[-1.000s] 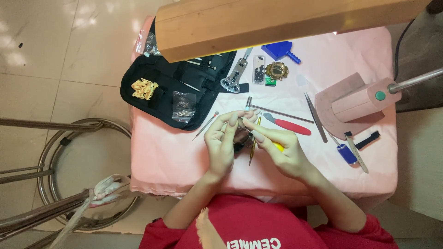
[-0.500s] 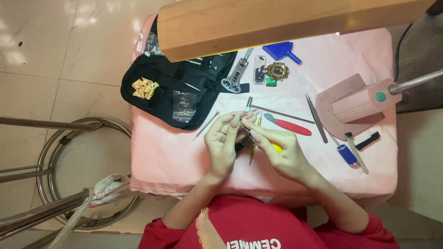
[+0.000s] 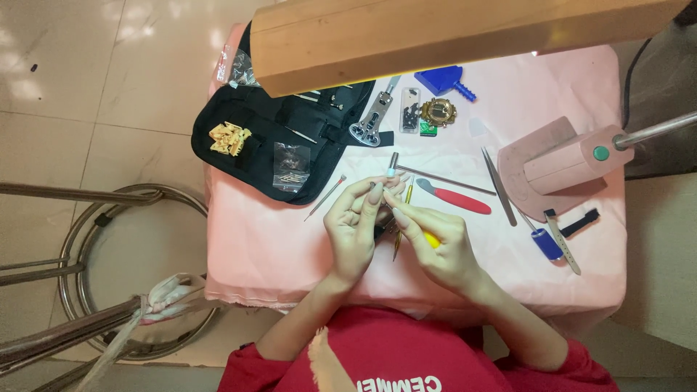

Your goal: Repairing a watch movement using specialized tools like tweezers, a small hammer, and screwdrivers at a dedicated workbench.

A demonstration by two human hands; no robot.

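Observation:
My left hand (image 3: 357, 231) and my right hand (image 3: 435, 243) meet over the middle of a pink-covered table (image 3: 247, 239). The left fingers pinch a small dark part, mostly hidden between both hands. My right hand grips a thin yellow-handled tool (image 3: 431, 238) whose tip points into that part. A slim metal rod (image 3: 324, 197) lies just left of my left hand. A small hammer with a steel shaft (image 3: 435, 176) and a red-handled tool (image 3: 457, 198) lie just beyond my fingers.
An open black tool pouch (image 3: 268, 134) with gold bits lies at the back left. Tweezers (image 3: 499, 187), a pink lamp base (image 3: 559, 170), a blue-handled tool (image 3: 544, 243), a gold watch movement (image 3: 438, 112) and a blue holder (image 3: 443, 80) sit to the right. A wooden lamp head (image 3: 450, 33) overhangs. A metal stool (image 3: 109, 276) stands left.
Both hands stay together over the same spot; the fingers shift slightly around the small part and the yellow-handled tool.

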